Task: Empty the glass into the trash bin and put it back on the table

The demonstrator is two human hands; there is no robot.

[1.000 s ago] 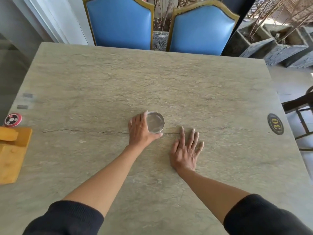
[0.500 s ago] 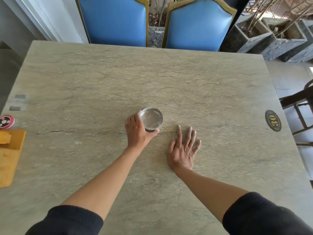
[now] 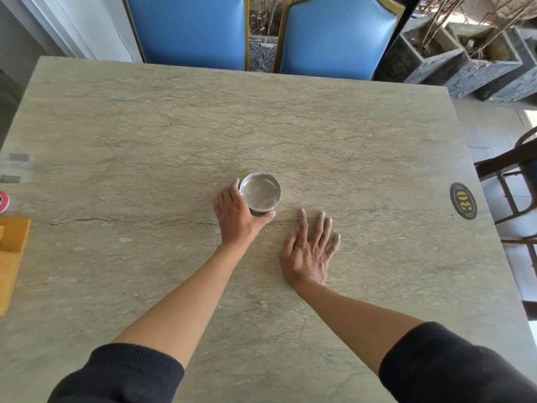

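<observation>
A clear glass (image 3: 260,193) stands upright near the middle of the stone table (image 3: 348,141), seen from above; what is in it I cannot tell. My left hand (image 3: 236,216) is wrapped around its near left side, thumb on the front. My right hand (image 3: 309,251) lies flat on the table, fingers spread, just right of the glass and apart from it. No trash bin is in view.
Two blue chairs (image 3: 191,27) (image 3: 337,36) stand at the far edge. A yellow wooden holder (image 3: 11,257) and a red round disc (image 3: 3,201) sit at the left edge. A black oval "30" plate (image 3: 463,201) is on the right. Stone planters (image 3: 465,59) and a dark chair (image 3: 514,181) stand beyond.
The glass has turned from slightly tilted to upright on the table in my left hand's grip. My right hand stays flat. The view has shifted a little.
</observation>
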